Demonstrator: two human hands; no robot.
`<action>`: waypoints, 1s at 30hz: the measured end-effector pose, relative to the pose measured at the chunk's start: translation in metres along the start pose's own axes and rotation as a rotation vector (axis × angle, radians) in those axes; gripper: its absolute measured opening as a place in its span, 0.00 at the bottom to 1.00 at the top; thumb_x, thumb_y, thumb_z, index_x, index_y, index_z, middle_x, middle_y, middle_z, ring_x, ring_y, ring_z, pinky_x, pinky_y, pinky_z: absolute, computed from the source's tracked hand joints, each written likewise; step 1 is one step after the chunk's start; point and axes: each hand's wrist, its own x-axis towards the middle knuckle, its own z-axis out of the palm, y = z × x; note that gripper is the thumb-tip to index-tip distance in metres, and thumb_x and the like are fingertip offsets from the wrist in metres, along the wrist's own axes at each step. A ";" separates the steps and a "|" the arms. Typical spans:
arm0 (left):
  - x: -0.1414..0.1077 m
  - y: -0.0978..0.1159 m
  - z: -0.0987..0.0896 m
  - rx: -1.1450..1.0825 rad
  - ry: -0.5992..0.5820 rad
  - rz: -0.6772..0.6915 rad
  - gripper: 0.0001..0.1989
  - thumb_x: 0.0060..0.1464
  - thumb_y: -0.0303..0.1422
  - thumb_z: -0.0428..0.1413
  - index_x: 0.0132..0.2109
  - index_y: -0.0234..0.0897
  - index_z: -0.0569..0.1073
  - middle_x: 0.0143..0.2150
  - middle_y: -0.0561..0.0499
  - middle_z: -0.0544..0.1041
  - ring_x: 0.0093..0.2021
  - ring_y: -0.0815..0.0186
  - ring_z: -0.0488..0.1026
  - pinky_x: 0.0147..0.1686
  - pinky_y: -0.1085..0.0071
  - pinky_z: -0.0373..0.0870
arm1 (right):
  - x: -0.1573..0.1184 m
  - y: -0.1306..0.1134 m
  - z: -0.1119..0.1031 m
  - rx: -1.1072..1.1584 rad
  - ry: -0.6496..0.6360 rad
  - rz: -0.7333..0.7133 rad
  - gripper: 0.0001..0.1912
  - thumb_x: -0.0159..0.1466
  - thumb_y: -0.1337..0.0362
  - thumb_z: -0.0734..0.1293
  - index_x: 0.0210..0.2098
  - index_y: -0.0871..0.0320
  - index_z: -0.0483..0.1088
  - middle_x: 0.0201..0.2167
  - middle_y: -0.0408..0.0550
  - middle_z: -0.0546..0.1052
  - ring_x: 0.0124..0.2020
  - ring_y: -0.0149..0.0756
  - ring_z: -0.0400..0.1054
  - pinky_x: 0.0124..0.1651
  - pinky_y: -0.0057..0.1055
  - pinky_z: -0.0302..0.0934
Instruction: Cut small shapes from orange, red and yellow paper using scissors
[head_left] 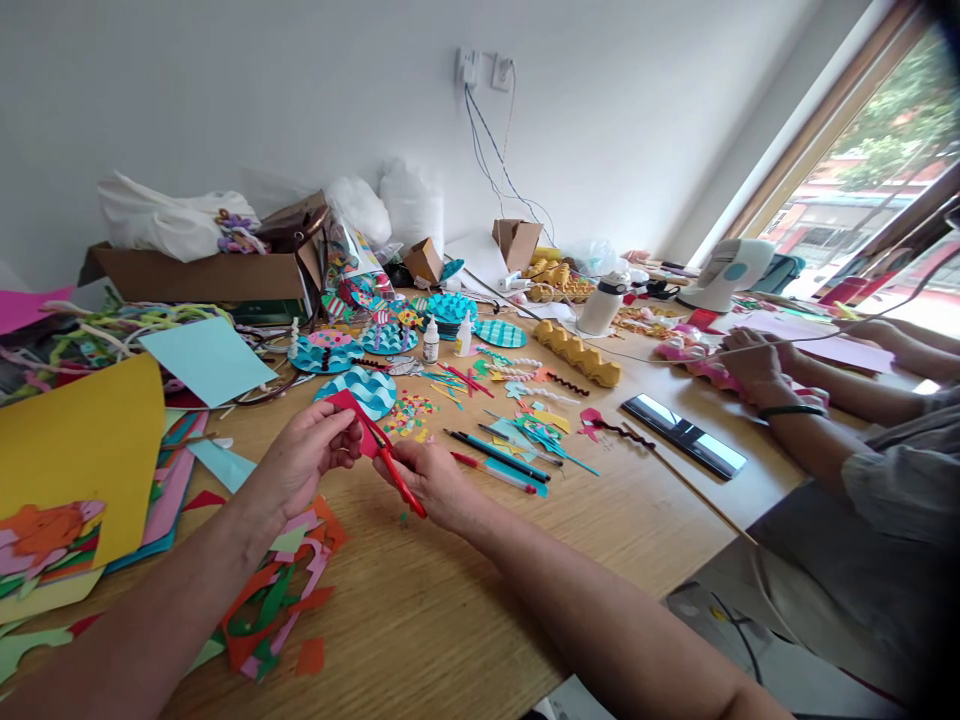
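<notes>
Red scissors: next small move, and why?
Probably one short snip into the red paper: the left hand pinches it above the table, and the right hand holds the red scissors with their blades at it.

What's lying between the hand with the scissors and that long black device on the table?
In the head view, pens, paper scraps and a dark twisted strand lie between the right hand and the black device.

Bare light-brown wooden tabletop (450, 600) opens nearest the wearer, below the right hand (431, 485); beyond that hand, slim dark pens (499, 455) block the way, and loose coloured paper scraps (281, 600) crowd below the left hand (315, 450).
</notes>
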 end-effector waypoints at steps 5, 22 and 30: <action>0.000 0.000 0.000 0.012 -0.010 0.002 0.11 0.39 0.35 0.64 0.27 0.35 0.71 0.20 0.54 0.75 0.21 0.71 0.69 0.20 0.77 0.64 | 0.001 0.004 0.001 0.018 -0.010 -0.021 0.18 0.65 0.56 0.59 0.22 0.58 0.59 0.17 0.37 0.59 0.21 0.25 0.52 0.25 0.25 0.44; -0.001 0.000 0.002 0.043 -0.011 -0.039 0.12 0.40 0.35 0.64 0.29 0.35 0.70 0.22 0.53 0.75 0.20 0.71 0.69 0.20 0.77 0.64 | 0.000 0.001 -0.001 0.000 0.000 -0.024 0.20 0.65 0.52 0.59 0.22 0.58 0.56 0.18 0.37 0.55 0.21 0.25 0.48 0.25 0.25 0.42; -0.001 0.002 0.000 0.022 -0.037 -0.001 0.10 0.41 0.35 0.63 0.28 0.36 0.71 0.21 0.53 0.74 0.21 0.71 0.69 0.20 0.77 0.64 | 0.000 0.002 0.000 -0.046 0.000 -0.020 0.19 0.66 0.55 0.59 0.22 0.59 0.60 0.18 0.37 0.56 0.21 0.25 0.49 0.24 0.25 0.42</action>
